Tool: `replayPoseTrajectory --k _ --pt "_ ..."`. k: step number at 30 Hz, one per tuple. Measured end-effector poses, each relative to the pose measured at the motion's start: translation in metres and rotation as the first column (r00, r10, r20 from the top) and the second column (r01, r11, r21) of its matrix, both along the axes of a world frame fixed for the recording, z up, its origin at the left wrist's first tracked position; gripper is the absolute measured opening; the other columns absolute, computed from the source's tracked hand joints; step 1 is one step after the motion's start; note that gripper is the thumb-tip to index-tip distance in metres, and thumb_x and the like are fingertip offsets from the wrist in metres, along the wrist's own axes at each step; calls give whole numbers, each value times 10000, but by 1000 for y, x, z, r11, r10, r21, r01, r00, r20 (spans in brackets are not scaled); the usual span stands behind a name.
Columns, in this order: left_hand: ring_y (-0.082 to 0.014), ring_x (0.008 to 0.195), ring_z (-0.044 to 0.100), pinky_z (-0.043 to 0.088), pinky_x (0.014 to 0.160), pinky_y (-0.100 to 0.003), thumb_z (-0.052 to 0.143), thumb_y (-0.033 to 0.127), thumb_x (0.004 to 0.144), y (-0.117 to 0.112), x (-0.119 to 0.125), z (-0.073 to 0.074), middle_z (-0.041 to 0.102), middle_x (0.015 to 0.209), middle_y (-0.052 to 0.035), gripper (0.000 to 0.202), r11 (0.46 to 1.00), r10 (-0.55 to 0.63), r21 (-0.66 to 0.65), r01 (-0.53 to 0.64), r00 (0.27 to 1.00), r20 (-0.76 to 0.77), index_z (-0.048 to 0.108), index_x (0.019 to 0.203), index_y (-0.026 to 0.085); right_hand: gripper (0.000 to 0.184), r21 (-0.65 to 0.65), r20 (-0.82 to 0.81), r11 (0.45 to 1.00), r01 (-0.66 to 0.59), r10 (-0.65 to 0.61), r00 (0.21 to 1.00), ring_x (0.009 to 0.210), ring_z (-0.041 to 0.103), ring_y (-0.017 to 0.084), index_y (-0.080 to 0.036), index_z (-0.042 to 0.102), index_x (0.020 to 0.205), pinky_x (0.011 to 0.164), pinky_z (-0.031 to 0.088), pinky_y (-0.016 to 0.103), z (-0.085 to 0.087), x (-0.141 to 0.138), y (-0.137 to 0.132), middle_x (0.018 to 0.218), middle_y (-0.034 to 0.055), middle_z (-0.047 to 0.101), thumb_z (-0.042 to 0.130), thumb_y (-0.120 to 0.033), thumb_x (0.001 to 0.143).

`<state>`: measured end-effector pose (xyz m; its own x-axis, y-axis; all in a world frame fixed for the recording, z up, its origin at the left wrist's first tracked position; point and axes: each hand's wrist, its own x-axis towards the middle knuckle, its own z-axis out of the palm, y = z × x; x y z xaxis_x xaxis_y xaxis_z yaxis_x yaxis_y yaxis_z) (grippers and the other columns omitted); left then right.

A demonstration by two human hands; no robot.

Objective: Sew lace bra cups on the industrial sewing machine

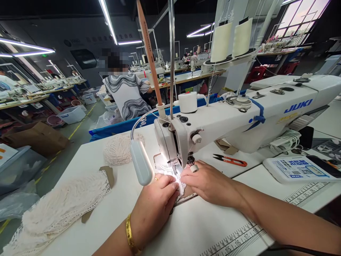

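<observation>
A white JUKI sewing machine [239,117] stands on the white table [112,209]. A small piece of white lace [176,176] lies under its needle, lit by the machine lamp [141,161]. My left hand [154,206], with a gold bangle on the wrist, has its fingers curled and pinched on the lace's left side. My right hand [210,183] presses on the lace from the right, fingers together, just beside the presser foot.
Heaps of cream lace [58,209] lie at the table's left, a smaller heap [118,149] behind. Orange thread snips [230,160] and a white control panel [298,169] sit to the right. A person in a striped top [129,94] works at another table behind.
</observation>
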<state>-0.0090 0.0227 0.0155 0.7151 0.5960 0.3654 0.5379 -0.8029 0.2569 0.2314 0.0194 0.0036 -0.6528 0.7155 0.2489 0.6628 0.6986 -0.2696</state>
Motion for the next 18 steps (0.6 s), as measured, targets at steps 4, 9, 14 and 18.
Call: replayPoseTrajectory --k 4,9,14,18 --pt "-235 872 647 535 717 -363 504 157 1055 -2 1 0 751 1019 -61 248 1000 5 6 -5 1000 9 734 975 204 217 8 -9 1000 2 -2 1000 852 494 217 -201 587 838 780 378 354 -1 0 0 880 26 676 518 -1 883" --pt "-241 890 645 540 747 -377 515 141 1044 -2 2 0 757 1049 -58 225 1000 5 17 -5 1000 17 728 1011 207 234 16 -13 1000 16 -15 1000 831 479 217 -206 583 823 758 370 345 -1 0 -1 845 24 660 521 16 861" --pt "-231 847 640 529 747 -384 479 169 1073 -5 2 3 768 1019 -50 280 999 -10 44 9 1000 26 736 974 217 252 41 -50 999 -34 36 998 871 510 225 -220 631 900 786 391 338 0 0 -2 890 30 682 520 6 898" --pt "-224 807 642 519 727 -377 451 187 1091 -7 3 6 772 955 -42 322 998 -25 64 24 999 26 740 953 222 266 40 -52 998 -46 48 997 886 533 227 -223 640 919 805 407 336 -1 0 -2 899 31 689 520 13 897"
